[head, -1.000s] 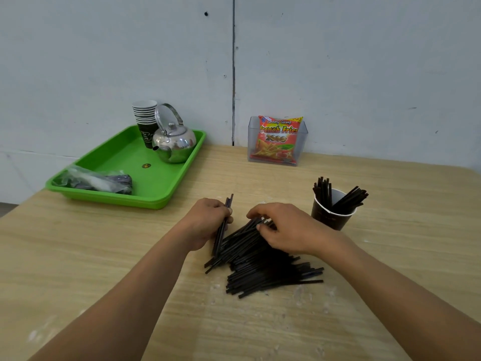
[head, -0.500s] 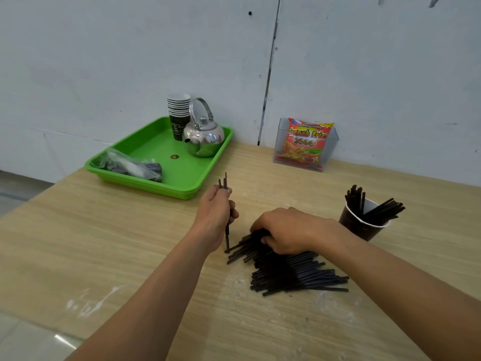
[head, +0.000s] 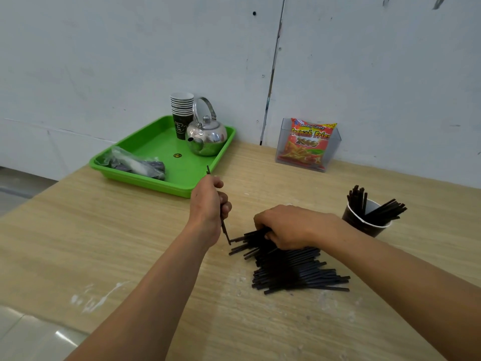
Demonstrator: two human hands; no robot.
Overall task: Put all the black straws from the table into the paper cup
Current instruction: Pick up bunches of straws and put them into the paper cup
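A heap of black straws (head: 291, 269) lies on the wooden table (head: 104, 243) in front of me. My left hand (head: 208, 204) grips a few black straws (head: 224, 227) nearly upright, their lower ends touching the table just left of the heap. My right hand (head: 286, 226) lies over the heap's far left end, its fingers curled round several straws there. A dark paper cup (head: 364, 222) with a white rim stands to the right of the heap and holds several black straws that lean out left and right.
A green tray (head: 156, 149) at the back left carries a steel kettle (head: 207, 136), a stack of paper cups (head: 181, 113) and a plastic bag (head: 132, 162). A clear box with a snack packet (head: 308, 144) stands against the wall. The table's left edge drops to the floor.
My left hand has raised its few straws from slanted to nearly upright. My right hand has closed deeper into the heap's end. The camera has swung left.
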